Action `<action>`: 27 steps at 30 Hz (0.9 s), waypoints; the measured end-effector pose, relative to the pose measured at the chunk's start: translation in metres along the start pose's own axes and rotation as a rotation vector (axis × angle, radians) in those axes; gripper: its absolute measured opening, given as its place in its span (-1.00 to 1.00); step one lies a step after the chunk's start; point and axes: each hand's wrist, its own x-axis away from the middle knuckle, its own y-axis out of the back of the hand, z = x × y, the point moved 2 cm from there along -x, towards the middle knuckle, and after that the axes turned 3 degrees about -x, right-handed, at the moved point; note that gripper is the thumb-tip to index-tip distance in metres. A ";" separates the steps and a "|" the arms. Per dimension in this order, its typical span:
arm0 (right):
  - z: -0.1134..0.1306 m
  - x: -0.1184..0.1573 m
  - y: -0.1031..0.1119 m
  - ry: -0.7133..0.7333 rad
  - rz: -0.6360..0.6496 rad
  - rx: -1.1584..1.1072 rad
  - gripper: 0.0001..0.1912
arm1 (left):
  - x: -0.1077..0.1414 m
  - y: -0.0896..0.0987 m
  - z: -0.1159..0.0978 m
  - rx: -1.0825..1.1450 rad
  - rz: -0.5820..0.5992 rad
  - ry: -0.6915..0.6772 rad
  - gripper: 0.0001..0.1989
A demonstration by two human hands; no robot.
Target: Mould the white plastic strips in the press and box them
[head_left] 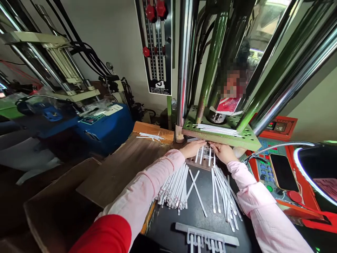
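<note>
White plastic strips (202, 155) lie on the metal mold plate (194, 163) under the green press platen (249, 140); just above them, left hand (191, 149) and right hand (223, 153) nearly meet; any grip cannot be told.

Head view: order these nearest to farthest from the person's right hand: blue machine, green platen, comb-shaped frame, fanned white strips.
1. Green platen, just above the right hand
2. Fanned white strips, on the bench below
3. Comb-shaped frame, bench's near edge
4. Blue machine, far left
</note>
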 end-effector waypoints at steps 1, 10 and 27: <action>0.006 0.001 0.003 0.003 -0.002 -0.003 -0.59 | 0.001 0.003 -0.002 -0.001 0.012 0.003 -0.43; 0.070 0.186 0.080 0.119 0.007 -0.057 -0.51 | 0.176 0.049 -0.061 0.009 -0.027 -0.048 -0.35; 0.119 0.362 0.056 -0.229 0.058 0.420 -0.09 | 0.329 -0.028 -0.111 -0.357 -0.123 0.383 -0.03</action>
